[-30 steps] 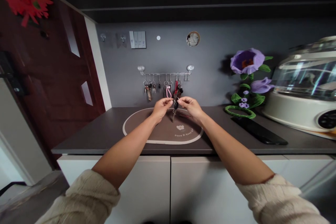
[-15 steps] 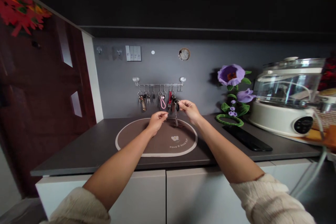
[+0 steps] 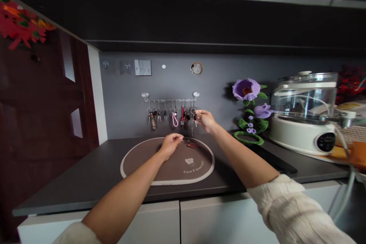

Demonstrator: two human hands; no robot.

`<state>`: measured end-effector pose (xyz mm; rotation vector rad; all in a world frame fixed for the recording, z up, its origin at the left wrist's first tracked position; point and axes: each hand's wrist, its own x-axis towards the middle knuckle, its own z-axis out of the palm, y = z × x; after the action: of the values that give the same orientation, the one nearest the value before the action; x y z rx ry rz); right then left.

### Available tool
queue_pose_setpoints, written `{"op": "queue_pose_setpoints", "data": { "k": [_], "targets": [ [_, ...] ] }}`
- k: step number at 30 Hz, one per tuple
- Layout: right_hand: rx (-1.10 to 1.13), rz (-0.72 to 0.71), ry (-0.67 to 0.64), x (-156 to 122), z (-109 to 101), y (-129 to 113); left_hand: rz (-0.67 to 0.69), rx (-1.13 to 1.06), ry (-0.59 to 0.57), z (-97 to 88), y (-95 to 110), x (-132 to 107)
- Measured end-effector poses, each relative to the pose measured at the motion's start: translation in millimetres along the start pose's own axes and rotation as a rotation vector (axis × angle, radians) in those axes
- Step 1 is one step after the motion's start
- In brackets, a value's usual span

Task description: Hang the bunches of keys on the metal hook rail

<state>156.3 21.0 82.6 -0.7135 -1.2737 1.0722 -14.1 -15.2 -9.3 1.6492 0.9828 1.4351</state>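
My right hand (image 3: 206, 121) pinches a bunch of keys (image 3: 195, 118) at the right end of the hook rail (image 3: 171, 100), its ring up at the last hook. Whether the ring sits on the hook, I cannot tell. Over the mat (image 3: 137, 167), my left hand (image 3: 170, 145) is closed, thumb and fingertips together; what they hold, if anything, is too small to make out. Just right of those fingertips lies a reddish-brown key fob (image 3: 192, 145) on the mat. Several key sets hang along the rail, among them a pink loop (image 3: 175, 120) and a brown tag (image 3: 153, 122).
Purple knitted flowers (image 3: 246, 89) stand on the right, with a black phone (image 3: 274, 158) partly behind my right forearm. Beyond is a clear-topped white appliance (image 3: 303, 133). A dark shelf (image 3: 183, 19) overhangs the counter (image 3: 85, 175). Wall switches (image 3: 143, 67) sit above the rail.
My right hand has brought the keys up to the rail's right end. My left hand stays closed over the mat. The view has tilted upward, showing more of the shelf.
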Motion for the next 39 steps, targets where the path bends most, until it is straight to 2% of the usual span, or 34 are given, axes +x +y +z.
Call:
{"op": "queue_pose_setpoints", "data": {
  "k": [9, 21, 32, 39],
  "targets": [
    [0.015, 0.054, 0.167, 32, 11, -12, -0.029, -0.007, 0.008, 0.5, 1, -1],
    [0.066, 0.157, 0.359, 56, 19, -2, -0.032, -0.023, 0.003, -0.3, -5, 2],
    [0.077, 0.164, 0.366, 61, 17, 9, -0.031, -0.032, 0.001, -0.9, -4, 2],
    [0.068, 0.133, 0.287, 59, 11, 21, -0.045, -0.028, 0.007, -1.5, -2, 1]
  ]
}}
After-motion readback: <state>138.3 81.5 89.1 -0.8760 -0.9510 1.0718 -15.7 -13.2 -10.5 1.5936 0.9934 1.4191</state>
